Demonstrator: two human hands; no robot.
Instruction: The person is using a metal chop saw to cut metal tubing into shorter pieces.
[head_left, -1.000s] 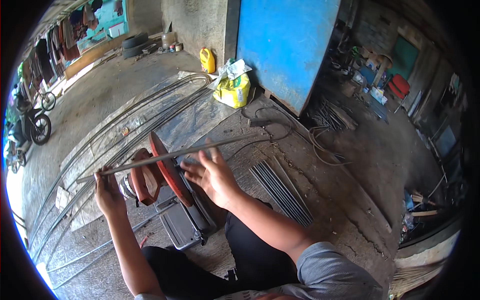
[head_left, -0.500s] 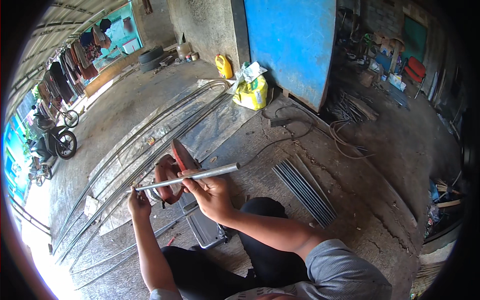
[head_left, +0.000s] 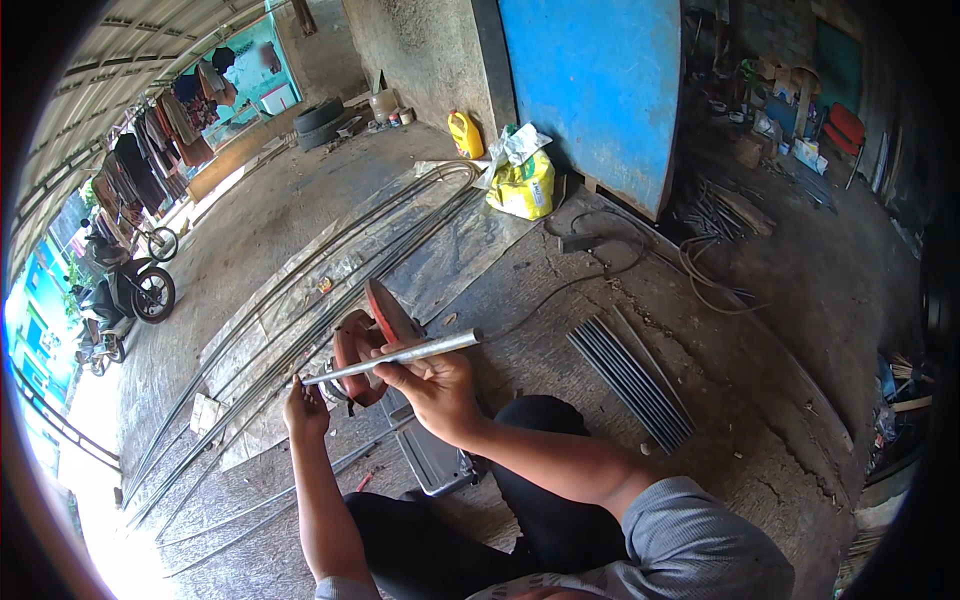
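A grey metal tube (head_left: 440,345) slants across in front of me, its thicker end up to the right. My right hand (head_left: 435,392) grips it near the middle, thumb below and fingers behind it. At the lower left end, the fingers of my left hand (head_left: 306,408) pinch the thin tip. Just behind the tube stands a red cut-off saw (head_left: 358,352) with a round disc (head_left: 388,312). Its grey base (head_left: 428,455) rests on the floor between my knees, partly hidden by my right hand and arm. A thin rod (head_left: 375,445) lies across the base.
Long bent rods (head_left: 270,335) lie on a sheet at the left. A row of cut tubes (head_left: 632,382) is on the floor to the right. Farther off are a yellow sack (head_left: 522,190), a yellow jug (head_left: 465,135), a cable (head_left: 560,287), a blue door (head_left: 590,90) and a motorbike (head_left: 125,290).
The whole scene has shifted slightly right in the view as my head turned. Both hands keep their hold on the tube, which looks nearly unchanged in tilt.
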